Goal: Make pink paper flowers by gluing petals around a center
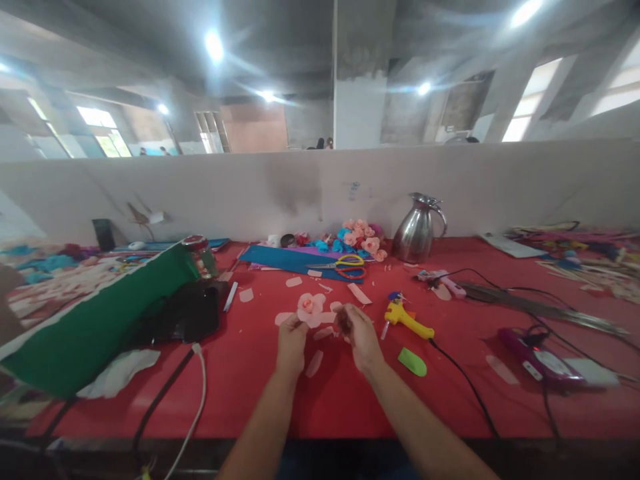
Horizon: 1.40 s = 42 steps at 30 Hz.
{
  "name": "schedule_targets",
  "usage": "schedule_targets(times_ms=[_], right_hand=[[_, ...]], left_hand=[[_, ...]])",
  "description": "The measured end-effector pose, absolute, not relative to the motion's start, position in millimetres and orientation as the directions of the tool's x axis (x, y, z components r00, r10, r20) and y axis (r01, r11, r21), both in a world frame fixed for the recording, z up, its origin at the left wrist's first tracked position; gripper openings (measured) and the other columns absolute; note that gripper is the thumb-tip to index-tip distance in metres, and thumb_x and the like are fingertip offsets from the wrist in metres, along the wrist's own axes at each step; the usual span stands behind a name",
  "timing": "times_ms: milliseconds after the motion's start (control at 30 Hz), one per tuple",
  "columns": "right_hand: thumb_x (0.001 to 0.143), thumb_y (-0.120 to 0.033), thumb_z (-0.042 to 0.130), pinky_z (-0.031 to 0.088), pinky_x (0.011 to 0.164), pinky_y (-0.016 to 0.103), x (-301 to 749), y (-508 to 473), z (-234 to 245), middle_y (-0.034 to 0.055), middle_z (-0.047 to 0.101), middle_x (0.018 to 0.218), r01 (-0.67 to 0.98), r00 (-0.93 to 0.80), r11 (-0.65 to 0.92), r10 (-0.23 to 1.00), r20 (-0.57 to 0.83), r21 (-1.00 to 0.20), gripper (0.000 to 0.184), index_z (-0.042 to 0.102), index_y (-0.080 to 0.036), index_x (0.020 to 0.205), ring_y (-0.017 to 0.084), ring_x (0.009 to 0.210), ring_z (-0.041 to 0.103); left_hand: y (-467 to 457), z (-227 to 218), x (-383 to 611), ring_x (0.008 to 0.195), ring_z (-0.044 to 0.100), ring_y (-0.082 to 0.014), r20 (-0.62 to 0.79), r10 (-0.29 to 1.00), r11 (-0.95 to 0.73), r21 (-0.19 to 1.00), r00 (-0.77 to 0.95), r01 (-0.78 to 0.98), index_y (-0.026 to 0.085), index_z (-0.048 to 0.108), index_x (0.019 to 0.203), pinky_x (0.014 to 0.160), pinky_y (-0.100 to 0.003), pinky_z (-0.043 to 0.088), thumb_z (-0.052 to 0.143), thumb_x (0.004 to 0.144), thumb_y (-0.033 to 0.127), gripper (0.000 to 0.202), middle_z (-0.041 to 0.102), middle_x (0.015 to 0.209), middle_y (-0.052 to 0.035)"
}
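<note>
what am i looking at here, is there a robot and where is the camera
No robot here: these are a person's own bare hands. The one picture comes from a camera worn on that person's head, looking forward and down, much as the wearer would see it. The left hand holds a pink flower; the right hand is close beside it, though whether it grips anything is hard to tell. On the red table are loose pink pieces, a yellow glue gun and, on a blue sheet, scissors; a metal jug stands behind.
</note>
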State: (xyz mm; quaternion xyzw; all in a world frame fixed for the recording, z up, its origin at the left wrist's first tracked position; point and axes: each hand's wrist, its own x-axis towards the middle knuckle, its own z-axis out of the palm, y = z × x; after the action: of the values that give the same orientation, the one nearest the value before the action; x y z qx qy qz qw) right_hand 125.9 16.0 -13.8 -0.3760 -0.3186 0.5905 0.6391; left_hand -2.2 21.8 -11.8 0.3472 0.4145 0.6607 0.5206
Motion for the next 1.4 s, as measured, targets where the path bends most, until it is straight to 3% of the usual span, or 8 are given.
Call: schedule_targets(times_ms=[367,467,633,800,967,1167,1300,1400], right_hand=[[0.075,-0.054,0.056,0.034,0.054,0.026,120,13,-21,-0.0003,0.057,0.059,-0.249,0.022,0.134,0.991,0.133,-0.959,0.037,0.068,-0.019,0.074,0.013,0.055,0.048],[0.080,-0.050,0.052,0.035,0.056,0.026,120,10,-20,-0.0010,0.055,0.057,-0.137,0.054,0.201,0.979,0.195,-0.970,0.034,0.066,-0.020,0.075,0.014,0.055,0.048],[0.083,-0.049,0.048,0.033,0.054,0.026,127,10,-19,-0.0013,0.051,0.059,-0.027,0.296,0.272,0.921,0.252,-0.962,0.033,0.064,-0.021,0.082,0.014,0.056,0.044],[0.084,-0.046,0.047,0.035,0.058,0.026,130,10,-17,-0.0006,0.052,0.064,0.004,0.405,0.294,0.873,0.270,-0.956,0.029,0.062,-0.022,0.082,0.016,0.060,0.045],[0.089,-0.036,0.043,0.037,0.059,0.027,127,1,-13,0.0002,0.057,0.067,0.225,0.240,0.351,0.884,0.401,-0.909,0.024,0.063,-0.022,0.086,0.016,0.061,0.050],[0.083,-0.022,0.051,0.040,0.075,0.032,119,0,-16,0.0042,0.065,0.079,0.469,-0.140,0.515,0.846,0.515,-0.718,0.015,0.065,-0.022,0.078,0.020,0.080,0.055],[0.080,-0.016,0.053,0.038,0.081,0.035,120,-2,-13,0.0029,0.067,0.077,0.570,-0.226,0.517,0.846,0.484,-0.639,0.015,0.066,-0.022,0.078,0.021,0.083,0.054],[0.078,-0.014,0.055,0.036,0.086,0.035,123,-15,-10,0.0027,0.067,0.090,0.622,-0.315,0.537,0.838,0.446,-0.570,0.017,0.068,-0.023,0.085,0.020,0.089,0.053]], left_hand=[[30,-13,-12,0.059,0.059,-0.0068,-0.168,0.982,0.038,0.642,-0.092,-0.766,0.016,0.065,0.070,0.057,-0.018,0.045,0.077,0.054,0.009,0.021,0.066,0.069,0.0021],[31,-15,-13,0.056,0.056,-0.0069,-0.115,0.986,-0.012,0.682,-0.123,-0.731,0.016,0.064,0.070,0.056,-0.019,0.043,0.076,0.054,0.012,0.021,0.064,0.067,0.0018],[35,-17,-16,0.065,0.055,-0.0075,-0.021,0.953,-0.197,0.716,-0.302,-0.670,0.016,0.062,0.067,0.065,-0.020,0.042,0.076,0.053,0.017,0.020,0.062,0.069,0.0025],[38,-13,-29,0.065,0.050,-0.0083,0.153,0.673,-0.520,0.794,-0.724,-0.316,0.018,0.062,0.073,0.070,-0.024,0.039,0.070,0.062,0.026,0.016,0.057,0.068,0.0047],[43,-15,-40,0.060,0.043,-0.0071,0.155,0.492,-0.547,0.820,-0.856,-0.166,0.018,0.059,0.079,0.064,-0.023,0.036,0.063,0.068,0.027,0.015,0.051,0.068,0.0061],[46,-20,-39,0.059,0.043,-0.0065,0.096,0.553,-0.502,0.831,-0.828,-0.239,0.016,0.057,0.074,0.062,-0.022,0.036,0.062,0.065,0.026,0.014,0.051,0.068,0.0052],[43,-18,-35,0.058,0.043,-0.0064,0.095,0.578,-0.474,0.848,-0.811,-0.238,0.017,0.056,0.073,0.060,-0.021,0.036,0.063,0.065,0.028,0.015,0.049,0.065,0.0058],[40,-16,-32,0.056,0.041,-0.0063,0.139,0.610,-0.463,0.861,-0.780,-0.209,0.017,0.057,0.073,0.058,-0.020,0.035,0.062,0.066,0.029,0.015,0.048,0.062,0.0064]])
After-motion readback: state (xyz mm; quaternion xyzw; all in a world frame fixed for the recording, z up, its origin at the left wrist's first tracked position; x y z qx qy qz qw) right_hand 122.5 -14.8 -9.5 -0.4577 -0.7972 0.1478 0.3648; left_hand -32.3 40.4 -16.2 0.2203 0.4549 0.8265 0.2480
